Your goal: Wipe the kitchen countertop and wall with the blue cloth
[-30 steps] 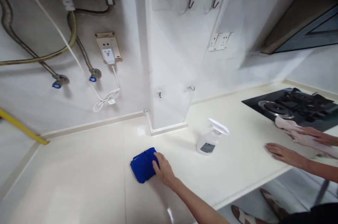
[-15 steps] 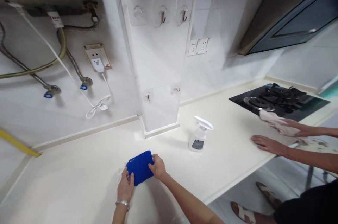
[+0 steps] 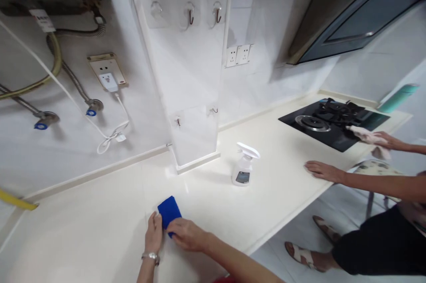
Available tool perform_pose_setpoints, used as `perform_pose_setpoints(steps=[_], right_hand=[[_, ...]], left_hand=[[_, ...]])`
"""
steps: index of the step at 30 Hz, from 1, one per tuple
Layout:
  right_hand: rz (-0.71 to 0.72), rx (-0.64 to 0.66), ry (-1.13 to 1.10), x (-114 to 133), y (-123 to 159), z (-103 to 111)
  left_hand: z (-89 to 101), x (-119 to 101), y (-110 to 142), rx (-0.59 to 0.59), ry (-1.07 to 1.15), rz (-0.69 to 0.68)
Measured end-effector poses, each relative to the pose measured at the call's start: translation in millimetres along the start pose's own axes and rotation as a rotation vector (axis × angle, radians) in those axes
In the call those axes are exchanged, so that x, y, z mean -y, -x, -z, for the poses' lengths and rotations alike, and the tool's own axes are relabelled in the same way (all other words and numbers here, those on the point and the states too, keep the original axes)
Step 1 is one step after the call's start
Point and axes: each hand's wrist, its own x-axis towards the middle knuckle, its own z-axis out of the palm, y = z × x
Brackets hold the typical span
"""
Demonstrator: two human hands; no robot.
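A folded blue cloth (image 3: 169, 210) lies over the pale countertop (image 3: 109, 225), held between my two hands. My left hand (image 3: 154, 232), with a metal watch or bracelet at the wrist, grips its left edge. From the right, my right hand (image 3: 188, 233) pinches the lower right corner with curled fingers. The cloth's underside is hidden, so I cannot tell whether it touches the counter. To the right of my hands a white spray bottle (image 3: 244, 165) stands upright on the counter.
At the right, another person's hand (image 3: 324, 171) rests flat on the counter; their other hand holds a pale cloth (image 3: 366, 135) by the black gas hob (image 3: 333, 123). A range hood (image 3: 353, 16) hangs above. A yellow pipe (image 3: 16, 201) meets the counter at the left.
The blue cloth has become smaller and narrower, folded over, and my right hand has moved left and closer to my left hand. The other person's cloth has moved along the hob's edge.
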Motion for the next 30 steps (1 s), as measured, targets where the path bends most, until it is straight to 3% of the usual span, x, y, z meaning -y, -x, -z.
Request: perform_pose_setpoints(steps=[4, 7, 10, 13, 15, 18, 20, 22, 24, 27, 30], right_hand=[[-0.271, -0.122, 0.047, -9.3, 68.3, 35.7], [-0.472, -0.198, 0.107, -16.9, 129.4, 53.1], [-0.585, -0.32, 0.168, -24.2, 179.6, 53.9], [-0.559, -0.48, 0.248, -32.5, 207.4, 44.8], [-0.507, -0.571, 0.295, -38.0, 213.0, 37.8], [-0.481, -0.65, 0.348, -44.1, 209.9, 29.9], [-0.497, -0.661, 0.369, -45.8, 206.4, 27.1], [-0.512, -0.649, 0.379, -45.7, 204.7, 26.0], [-0.52, -0.631, 0.384, -44.6, 204.8, 26.0], [-0.532, -0.612, 0.394, -42.9, 205.0, 27.0], [-0.531, -0.604, 0.404, -42.0, 203.8, 27.9]], left_hand=[[-12.4, -15.7, 3.2, -0.06, -0.028, -0.249], [-42.1, -36.1, 11.1, -0.107, -0.134, -0.374], [-78.4, -45.3, 20.1, -0.15, -0.351, -0.391], [-96.3, -33.2, 14.2, -0.227, -0.489, -0.576], [-89.5, -17.8, -5.3, -0.211, -0.515, -0.783], [-57.7, 4.5, -51.0, -0.031, -0.535, -1.115], [-33.7, 16.7, -79.3, 0.084, -0.526, -1.207], [-17.1, 28.0, -97.4, 0.088, -0.48, -1.109], [-11.6, 38.4, -104.9, 0.04, -0.395, -0.907], [-17.2, 47.1, -104.5, 0.036, -0.257, -0.691], [-22.1, 40.6, -99.4, 0.042, -0.154, -0.614]])
